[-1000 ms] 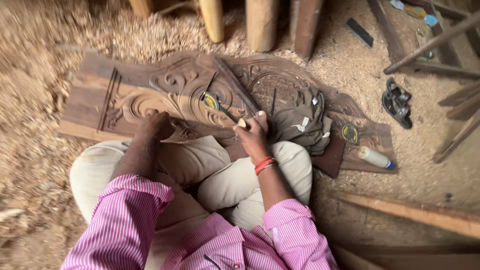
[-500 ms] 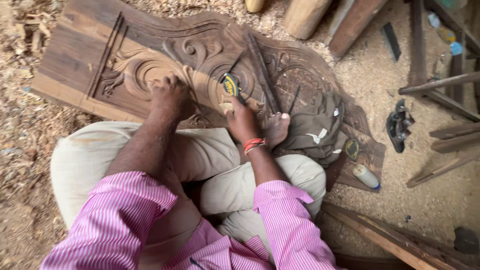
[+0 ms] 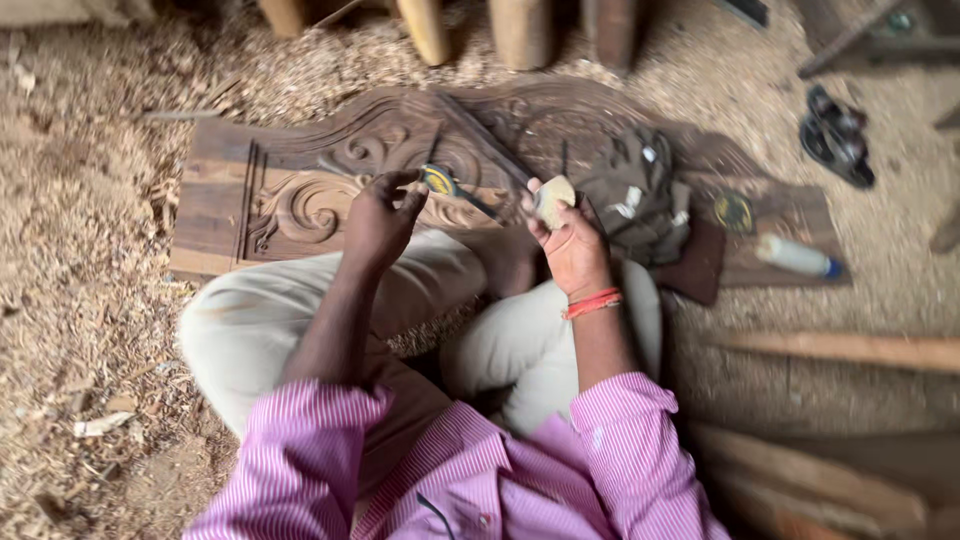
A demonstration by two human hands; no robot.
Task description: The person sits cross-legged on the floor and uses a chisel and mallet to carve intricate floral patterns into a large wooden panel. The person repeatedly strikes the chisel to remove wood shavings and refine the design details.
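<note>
While the person sits cross-legged on the sawdust-covered floor (image 3: 90, 300), both hands are raised over a carved wooden panel (image 3: 300, 195) that lies flat just beyond the knees. The left hand (image 3: 380, 215) is curled nearly shut, its fingers pinched on the yellow-and-black handle end of a thin chisel (image 3: 455, 188), whose dark blade slants away toward the right hand. The right hand (image 3: 570, 240), with red bands on its wrist, is closed around a pale rounded piece of wood (image 3: 555, 197) that shows above the thumb; what kind of tool it is cannot be told through the blur. The two hands are near each other but apart, with the chisel between them. Just past the right hand, a dark crumpled cloth (image 3: 635, 195) lies on the panel, and farther out on that side a white tube with a blue cap (image 3: 797, 256) rests on the board's edge. Beyond the hands, round wooden posts (image 3: 520, 30) stand in the shavings.
</note>
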